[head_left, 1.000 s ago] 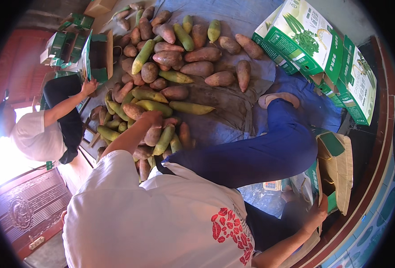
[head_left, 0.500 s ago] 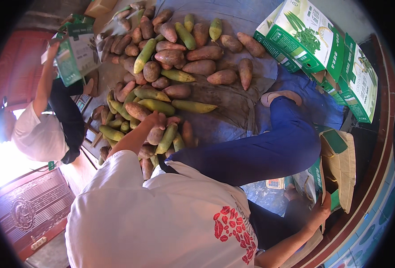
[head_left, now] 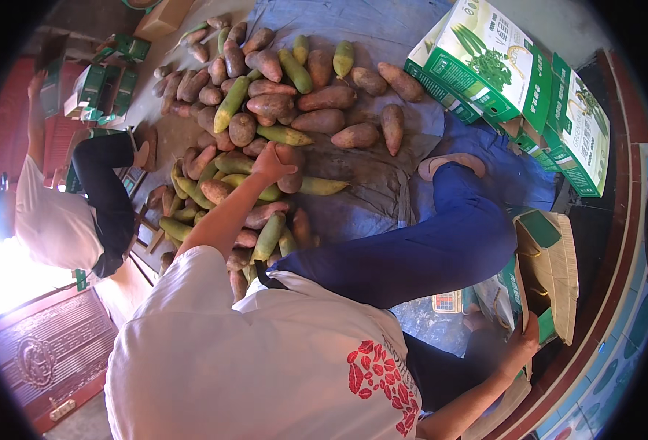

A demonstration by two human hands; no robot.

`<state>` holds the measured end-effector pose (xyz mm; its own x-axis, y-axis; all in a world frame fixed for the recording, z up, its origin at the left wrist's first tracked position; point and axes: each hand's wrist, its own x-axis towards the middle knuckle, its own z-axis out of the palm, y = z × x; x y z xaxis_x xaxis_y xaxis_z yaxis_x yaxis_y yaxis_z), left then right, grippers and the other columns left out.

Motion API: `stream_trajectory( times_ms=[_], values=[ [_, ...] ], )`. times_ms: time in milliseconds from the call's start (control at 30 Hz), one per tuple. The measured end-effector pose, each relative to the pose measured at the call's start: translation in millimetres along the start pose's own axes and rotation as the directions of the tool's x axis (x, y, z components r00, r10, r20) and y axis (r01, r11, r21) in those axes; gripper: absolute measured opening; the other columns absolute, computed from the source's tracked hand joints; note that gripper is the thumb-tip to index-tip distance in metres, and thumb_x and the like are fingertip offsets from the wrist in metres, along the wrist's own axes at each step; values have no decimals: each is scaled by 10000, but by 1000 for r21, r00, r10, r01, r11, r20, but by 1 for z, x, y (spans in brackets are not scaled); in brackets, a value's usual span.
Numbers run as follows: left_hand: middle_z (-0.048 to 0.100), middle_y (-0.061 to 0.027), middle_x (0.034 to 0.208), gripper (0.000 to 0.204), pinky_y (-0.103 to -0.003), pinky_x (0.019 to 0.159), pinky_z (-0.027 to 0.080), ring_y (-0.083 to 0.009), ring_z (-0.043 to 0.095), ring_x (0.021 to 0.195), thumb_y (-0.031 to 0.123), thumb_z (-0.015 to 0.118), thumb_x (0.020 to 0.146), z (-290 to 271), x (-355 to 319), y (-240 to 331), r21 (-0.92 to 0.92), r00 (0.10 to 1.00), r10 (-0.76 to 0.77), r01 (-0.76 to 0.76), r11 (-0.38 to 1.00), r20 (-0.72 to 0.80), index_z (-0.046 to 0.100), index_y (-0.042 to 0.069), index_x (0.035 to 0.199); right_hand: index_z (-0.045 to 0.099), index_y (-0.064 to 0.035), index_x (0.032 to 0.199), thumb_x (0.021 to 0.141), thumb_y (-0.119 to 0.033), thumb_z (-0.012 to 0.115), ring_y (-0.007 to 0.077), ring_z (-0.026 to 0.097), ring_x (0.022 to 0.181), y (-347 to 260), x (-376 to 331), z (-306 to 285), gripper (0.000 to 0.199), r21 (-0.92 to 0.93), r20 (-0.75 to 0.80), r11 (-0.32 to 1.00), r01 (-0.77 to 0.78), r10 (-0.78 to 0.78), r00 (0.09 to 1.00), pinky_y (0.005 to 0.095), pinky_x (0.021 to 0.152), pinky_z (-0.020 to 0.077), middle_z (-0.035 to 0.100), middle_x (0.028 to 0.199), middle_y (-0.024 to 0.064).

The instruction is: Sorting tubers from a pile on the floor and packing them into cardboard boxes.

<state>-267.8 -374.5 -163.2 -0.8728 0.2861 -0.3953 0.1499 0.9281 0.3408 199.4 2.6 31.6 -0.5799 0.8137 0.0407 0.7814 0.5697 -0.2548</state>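
My left hand (head_left: 271, 163) is closed around a brownish-red radish (head_left: 289, 174), held just above the heap. Under and around it lie long green radishes (head_left: 324, 186) and many reddish ones (head_left: 320, 121), spread over the sheet. At the lower right, my right hand (head_left: 527, 339) grips the edge of an open cardboard box (head_left: 558, 275), fingers partly hidden by its wall. The box stands beside my bent leg, and its inside is mostly out of sight.
Two white-and-green cartons (head_left: 485, 62) lean together at the upper right. A blue sheet (head_left: 383, 26) covers the floor. On the left another person (head_left: 56, 220) sits near stacked green boxes (head_left: 93, 92). A small device with keys (head_left: 447, 302) lies beyond my leg.
My left hand has moved up and slightly right over the heap, and a reddish radish now shows in its grip. My right hand stays on the box. The other person's arm and carton have shifted.
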Motion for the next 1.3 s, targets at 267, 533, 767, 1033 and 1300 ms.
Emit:
stream_trajectory(
  times_ms=[267, 533, 767, 1033, 1300],
  values=[
    [577, -177, 1143, 800, -374, 912, 454, -297, 555, 1090, 356, 809, 572, 30, -11, -9, 50, 981, -187, 185, 982, 55, 431, 56, 1210, 592, -31, 1029, 748, 62, 571, 354, 613, 884, 1, -1, 2, 297, 24, -11, 1000, 11, -11, 1000, 391, 770, 489, 624, 958, 169],
    [588, -174, 1139, 794, -375, 920, 457, -281, 565, 1089, 370, 806, 569, 5, -16, 15, 214, 959, -133, 80, 974, 249, 478, 48, 1217, 595, -31, 972, 739, 57, 565, 359, 602, 852, -8, -1, 1, 250, 48, -36, 999, -19, 21, 999, 402, 738, 477, 616, 901, 165],
    [625, -179, 1057, 744, -374, 844, 504, -299, 615, 1007, 392, 780, 577, 14, -27, 18, 216, 966, -160, 115, 970, 204, 512, -9, 1144, 592, -38, 928, 728, 49, 566, 362, 589, 802, -6, -3, 1, 219, 47, -54, 999, 18, -16, 998, 415, 703, 467, 603, 842, 160],
    [621, -221, 1031, 814, -372, 842, 477, -339, 608, 976, 446, 796, 551, -6, -27, 53, -141, 1000, -18, 18, 990, 5, 475, -34, 1125, 582, -48, 894, 674, 44, 572, 357, 574, 792, -2, -7, 1, 239, -91, -126, 983, 157, -167, 978, 434, 677, 459, 588, 829, 144],
    [605, -179, 1008, 756, -342, 851, 467, -260, 598, 949, 363, 819, 591, -85, -69, 211, -544, 902, 289, -426, 723, -321, 485, -20, 1152, 593, -60, 897, 674, 48, 587, 351, 585, 803, 4, -8, 4, 248, -64, -80, 988, 141, -146, 986, 433, 683, 468, 600, 832, 135]
  ],
)
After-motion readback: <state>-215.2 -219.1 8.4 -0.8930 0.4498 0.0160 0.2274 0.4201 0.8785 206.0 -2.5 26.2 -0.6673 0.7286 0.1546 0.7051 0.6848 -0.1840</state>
